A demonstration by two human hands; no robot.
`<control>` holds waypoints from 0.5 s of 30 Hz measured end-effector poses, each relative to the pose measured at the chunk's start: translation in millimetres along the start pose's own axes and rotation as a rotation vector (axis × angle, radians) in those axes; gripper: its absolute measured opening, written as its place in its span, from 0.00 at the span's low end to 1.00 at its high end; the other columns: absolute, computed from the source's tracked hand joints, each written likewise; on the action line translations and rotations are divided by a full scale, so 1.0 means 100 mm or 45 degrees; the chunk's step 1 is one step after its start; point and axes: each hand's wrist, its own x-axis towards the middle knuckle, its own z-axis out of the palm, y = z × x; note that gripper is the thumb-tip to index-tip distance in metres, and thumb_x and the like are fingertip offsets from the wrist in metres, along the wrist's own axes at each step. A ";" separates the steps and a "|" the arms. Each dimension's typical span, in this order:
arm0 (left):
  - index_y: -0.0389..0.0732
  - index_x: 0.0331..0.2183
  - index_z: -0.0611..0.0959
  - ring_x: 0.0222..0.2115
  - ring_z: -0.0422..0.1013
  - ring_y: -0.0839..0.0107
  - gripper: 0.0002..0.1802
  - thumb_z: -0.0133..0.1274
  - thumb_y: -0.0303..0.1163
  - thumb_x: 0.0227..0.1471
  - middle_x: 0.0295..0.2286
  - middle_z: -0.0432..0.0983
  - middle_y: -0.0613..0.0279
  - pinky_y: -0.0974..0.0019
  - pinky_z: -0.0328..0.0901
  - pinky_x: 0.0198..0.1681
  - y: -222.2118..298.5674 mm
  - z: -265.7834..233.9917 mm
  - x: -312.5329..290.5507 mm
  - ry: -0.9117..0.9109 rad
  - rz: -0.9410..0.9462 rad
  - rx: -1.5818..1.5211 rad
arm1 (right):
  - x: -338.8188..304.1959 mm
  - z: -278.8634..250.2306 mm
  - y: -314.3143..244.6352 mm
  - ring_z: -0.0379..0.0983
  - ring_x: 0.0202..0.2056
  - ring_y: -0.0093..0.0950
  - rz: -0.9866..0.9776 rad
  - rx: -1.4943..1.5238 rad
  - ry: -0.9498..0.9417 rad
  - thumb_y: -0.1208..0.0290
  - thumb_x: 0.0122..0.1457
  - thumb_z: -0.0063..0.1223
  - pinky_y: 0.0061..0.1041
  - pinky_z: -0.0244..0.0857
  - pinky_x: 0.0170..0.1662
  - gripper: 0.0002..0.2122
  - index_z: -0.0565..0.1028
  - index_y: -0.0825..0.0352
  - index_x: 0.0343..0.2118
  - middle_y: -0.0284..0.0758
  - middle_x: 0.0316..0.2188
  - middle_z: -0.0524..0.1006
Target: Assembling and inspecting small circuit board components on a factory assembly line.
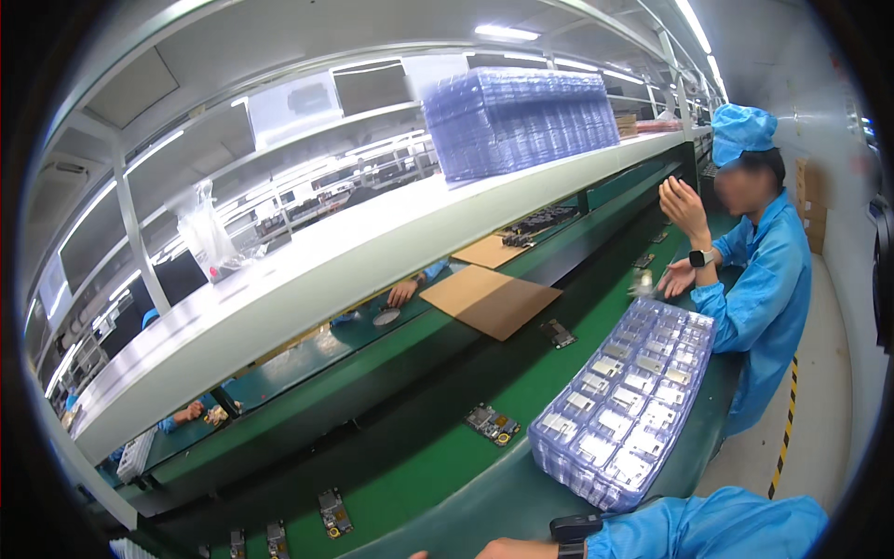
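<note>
My right hand [517,550] comes in at the lower edge from a blue sleeve [708,526], with a black watch [575,528] at the wrist. Only its back shows; the fingers are cut off by the frame edge. A tiny patch of skin [419,555] appears left of it, and which hand it belongs to I cannot tell. My left hand does not plainly show. Above my right forearm stands a stack of clear plastic blister trays [619,401], the top one holding silvery flat parts in its pockets. A circuit board [492,425] lies on the green conveyor belt [410,466], left of the trays.
More circuit boards [335,512] lie along the belt. Brown cardboard sheets [492,303] rest beyond it. A white shelf [307,270] overhead carries a tall stack of clear trays [521,121]. A co-worker [764,261] in blue sits at the right, both hands raised over the belt.
</note>
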 end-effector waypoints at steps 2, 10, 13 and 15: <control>0.41 0.60 0.57 0.33 0.74 0.70 0.26 0.43 0.37 0.66 0.42 0.74 0.56 0.68 0.72 0.27 0.25 -0.07 0.07 0.218 -0.184 -0.113 | 0.14 0.21 0.34 0.73 0.21 0.22 0.117 0.236 0.236 0.62 0.57 0.61 0.29 0.66 0.26 0.13 0.78 0.69 0.26 0.33 0.17 0.76; 0.42 0.60 0.60 0.35 0.74 0.65 0.26 0.34 0.47 0.68 0.49 0.69 0.55 0.64 0.74 0.29 0.20 -0.33 0.18 0.603 -0.356 -0.123 | 1.09 0.28 0.44 0.77 0.40 0.27 0.104 1.436 0.722 0.74 0.63 0.54 0.27 0.73 0.45 0.09 0.75 0.70 0.44 0.35 0.38 0.79; 0.41 0.59 0.62 0.34 0.73 0.67 0.25 0.35 0.46 0.68 0.48 0.70 0.55 0.65 0.74 0.29 0.16 -0.32 0.18 0.576 -0.358 -0.057 | 1.06 0.34 0.59 0.77 0.37 0.28 0.090 1.075 0.552 0.75 0.62 0.54 0.27 0.73 0.42 0.13 0.73 0.73 0.48 0.36 0.37 0.80; 0.40 0.58 0.65 0.34 0.73 0.68 0.24 0.36 0.45 0.68 0.48 0.71 0.55 0.66 0.73 0.29 0.11 -0.35 0.16 0.568 -0.319 -0.014 | 0.93 0.33 0.51 0.78 0.37 0.27 0.058 1.051 0.466 0.74 0.62 0.54 0.27 0.74 0.41 0.13 0.74 0.75 0.47 0.38 0.36 0.81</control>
